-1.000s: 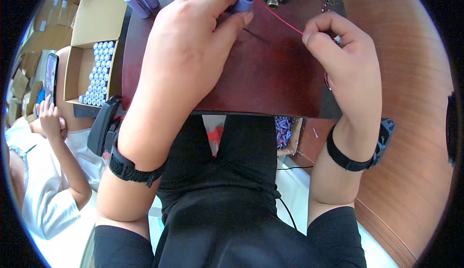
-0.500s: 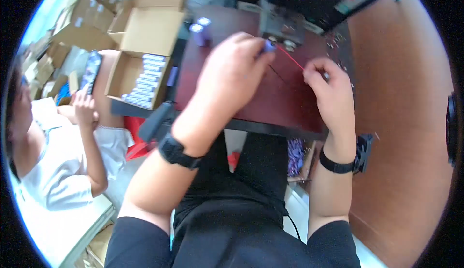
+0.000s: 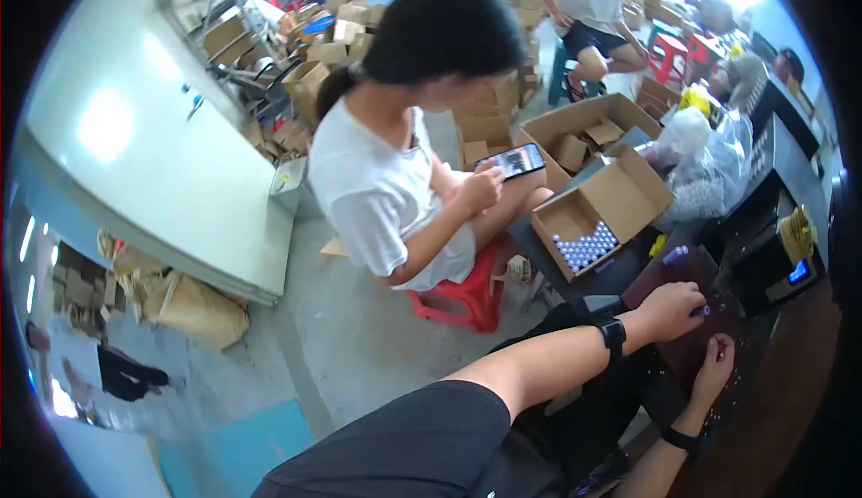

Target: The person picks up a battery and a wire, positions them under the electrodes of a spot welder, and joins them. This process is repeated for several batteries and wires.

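My left hand (image 3: pixel 666 313) is closed over the dark red tabletop (image 3: pixel 648 282), gripping a small purple cylindrical battery cell (image 3: pixel 701 311) whose end pokes out past the fingers. Nearer to me, my right hand (image 3: pixel 714 365) has its thumb and fingers pinched together. What they hold is too small to make out. Two more purple cells (image 3: pixel 676 255) are on the table beyond my left hand. An open cardboard box (image 3: pixel 575 206) to the left holds rows of purple cells (image 3: pixel 585 248) with pale ends.
On a red stool (image 3: pixel 467 296) to the left, a seated person in white handles a phone (image 3: pixel 514 163). A black device (image 3: pixel 770 260) with a lit display is at the table's right. Larger cartons (image 3: pixel 588 121) and a clear plastic bag (image 3: pixel 718 161) lie beyond.
The view has swung far to the left, bringing the room and seated person into the middle. The cell stays in my left hand. The red wire seen between my hands no longer shows.
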`<act>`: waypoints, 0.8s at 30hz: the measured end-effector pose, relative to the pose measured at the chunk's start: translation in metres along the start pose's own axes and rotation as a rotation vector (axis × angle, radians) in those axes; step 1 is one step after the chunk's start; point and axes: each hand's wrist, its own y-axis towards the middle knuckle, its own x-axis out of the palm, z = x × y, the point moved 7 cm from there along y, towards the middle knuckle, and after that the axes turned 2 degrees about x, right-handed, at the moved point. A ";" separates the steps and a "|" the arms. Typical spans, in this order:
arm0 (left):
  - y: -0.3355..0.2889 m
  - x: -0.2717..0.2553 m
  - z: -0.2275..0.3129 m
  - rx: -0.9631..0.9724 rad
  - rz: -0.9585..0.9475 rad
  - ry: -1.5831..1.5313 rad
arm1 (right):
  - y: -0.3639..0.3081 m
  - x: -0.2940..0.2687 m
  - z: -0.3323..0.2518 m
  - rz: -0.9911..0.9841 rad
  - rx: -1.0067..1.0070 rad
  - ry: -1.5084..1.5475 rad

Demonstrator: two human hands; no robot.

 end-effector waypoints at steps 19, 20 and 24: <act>-0.157 -0.055 0.087 -0.359 -0.495 -0.736 | -0.212 -0.061 -0.127 0.017 0.066 0.675; -0.168 -0.048 0.091 -0.389 -0.563 -0.732 | -0.223 -0.066 -0.128 0.015 0.052 0.646; -0.191 -0.040 0.106 -0.276 -0.590 -0.615 | -0.266 -0.087 -0.112 0.007 0.112 0.559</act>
